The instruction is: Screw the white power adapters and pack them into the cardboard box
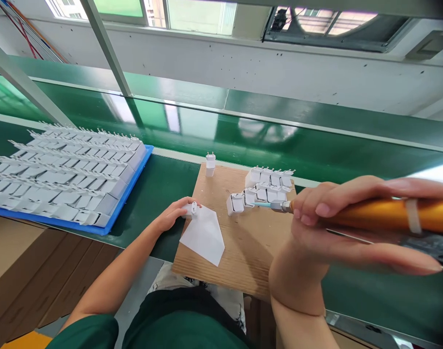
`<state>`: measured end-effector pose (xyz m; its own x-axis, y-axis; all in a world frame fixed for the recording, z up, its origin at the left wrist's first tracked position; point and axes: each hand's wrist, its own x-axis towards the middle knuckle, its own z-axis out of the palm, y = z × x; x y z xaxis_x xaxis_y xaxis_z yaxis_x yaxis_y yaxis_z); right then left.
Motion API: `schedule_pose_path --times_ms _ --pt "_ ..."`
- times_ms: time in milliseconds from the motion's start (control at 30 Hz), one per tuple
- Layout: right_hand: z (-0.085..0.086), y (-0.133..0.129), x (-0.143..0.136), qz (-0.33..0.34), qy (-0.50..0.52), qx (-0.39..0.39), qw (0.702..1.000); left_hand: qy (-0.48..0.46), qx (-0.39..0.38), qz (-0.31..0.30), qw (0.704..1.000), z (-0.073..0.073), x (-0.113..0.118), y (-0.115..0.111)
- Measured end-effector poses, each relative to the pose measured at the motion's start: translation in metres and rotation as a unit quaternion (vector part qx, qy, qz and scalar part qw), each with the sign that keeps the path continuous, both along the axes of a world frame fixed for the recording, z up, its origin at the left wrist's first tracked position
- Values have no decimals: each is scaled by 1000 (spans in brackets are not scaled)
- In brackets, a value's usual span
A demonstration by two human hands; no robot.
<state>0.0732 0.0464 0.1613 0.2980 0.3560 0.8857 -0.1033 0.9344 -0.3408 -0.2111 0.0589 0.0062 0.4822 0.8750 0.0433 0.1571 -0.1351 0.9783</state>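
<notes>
At the left edge of the wooden board [243,252], my left hand [173,212] has its fingers around a white plug adapter [189,209]. A white sheet [205,236] lies on the board beside that adapter. My right hand [326,213] grips an orange power tool [374,215] held level above the board's right side, its tip pointing left. Near the tip stand white adapters in short rows [267,186], with one [236,204] at their front left. A single adapter [210,165] stands upright at the board's back left corner.
To the left, a blue tray [128,194] holds several rows of white adapters with prongs up. Green bench surface [163,184] surrounds the board, with a raised green strip behind it. A metal post [106,48] rises at the back left. Cardboard boxes [42,271] stand below left.
</notes>
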Motion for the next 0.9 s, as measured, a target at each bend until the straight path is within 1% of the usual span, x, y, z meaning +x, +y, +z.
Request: schedule_pose_path --times_ms 100,167,300,400,467,567,633,733,833,900 --pt "1 0 -1 -4 1 -6 1000 -19 -49 3 999 -1 0 1" --pt "1 0 -3 -19 7 -19 1000 -37 -74 5 997 -2 1 2" --pt "1 1 -8 -40 30 -42 998 -122 -130 25 984 -2 3 3" --pt "1 4 -10 -29 34 -44 998 -157 -141 33 977 -3 1 1" --pt "0 7 -9 -22 37 -40 998 -134 -114 58 983 -7 -1 -2" --pt "-2 12 -6 -10 30 -31 999 -46 -43 104 993 -12 -6 -9" --pt "-4 14 -3 0 24 -30 999 23 23 103 994 -14 -9 -15" --pt "-5 17 -1 22 18 -9 1000 107 122 97 982 -13 -10 -19" --pt "-4 17 -1 39 11 3 999 129 169 123 969 -11 -1 -11" --pt "-3 17 -2 41 11 -7 999 142 190 146 960 -11 13 4"
